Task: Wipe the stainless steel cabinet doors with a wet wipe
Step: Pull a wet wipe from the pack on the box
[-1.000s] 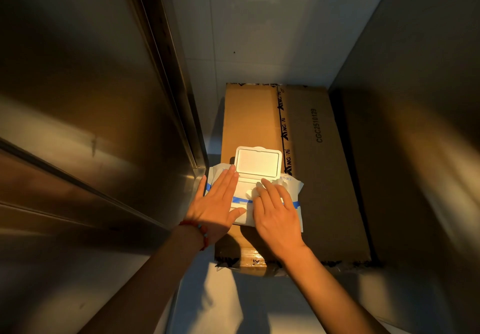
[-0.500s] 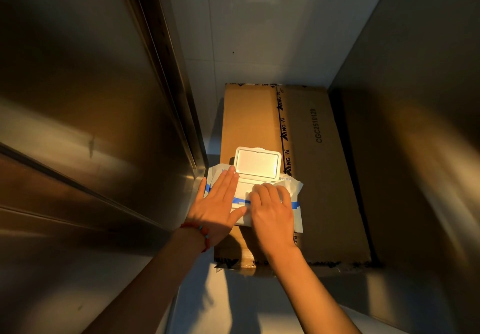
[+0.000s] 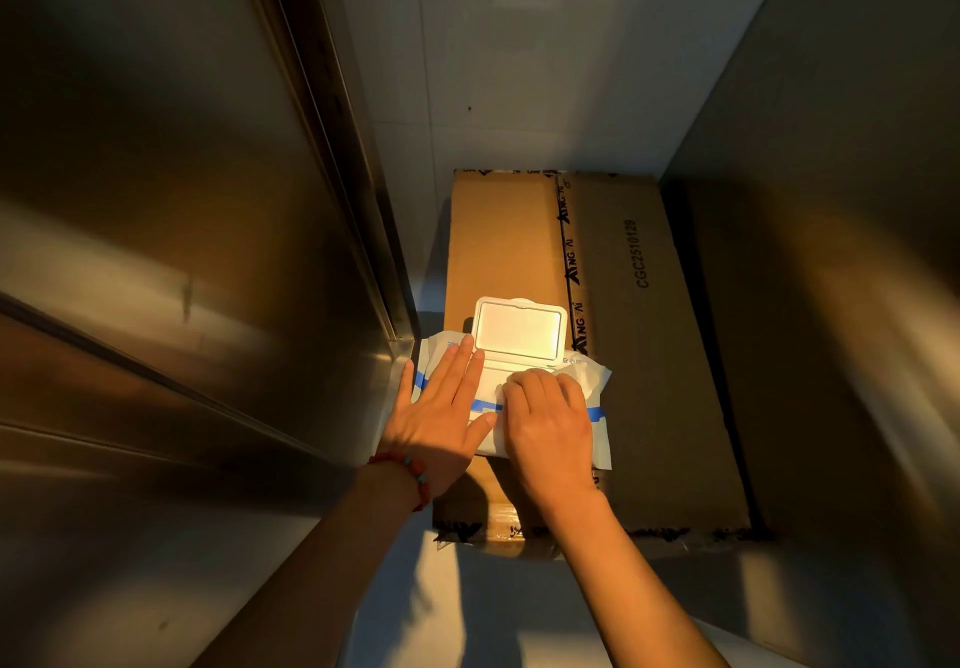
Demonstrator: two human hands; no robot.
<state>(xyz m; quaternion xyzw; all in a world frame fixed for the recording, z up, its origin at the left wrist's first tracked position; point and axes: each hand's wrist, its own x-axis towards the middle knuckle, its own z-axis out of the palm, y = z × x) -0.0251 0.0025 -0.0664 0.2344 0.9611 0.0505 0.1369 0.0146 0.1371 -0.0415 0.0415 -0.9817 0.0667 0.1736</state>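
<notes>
Lying directly under both hands, the wet-wipe pack [image 3: 519, 402] rests on a cardboard box [image 3: 623, 355], its long axis running left to right across the person's front, its white flip lid [image 3: 519, 327] standing open on the far side of the fingertips. The right hand [image 3: 548, 428] sits over the dispensing opening with fingers curled down onto it; it appears to be pinching at a wipe, though the wipe itself is hidden beneath the fingers and the hold cannot be confirmed. The left hand [image 3: 441, 407], fingers straight and flat, presses the pack's left half to steady it, a beaded bracelet [image 3: 410, 475] on its wrist. The right hand is therefore the nearer to the opening, and the coming pull would, by judgement, be up and toward the person against the left hand's hold. The stainless steel cabinet door [image 3: 171, 252] rises just to the left of the left hand, unwiped as yet; a second steel face [image 3: 841, 304] stands to the right, beyond the box.
</notes>
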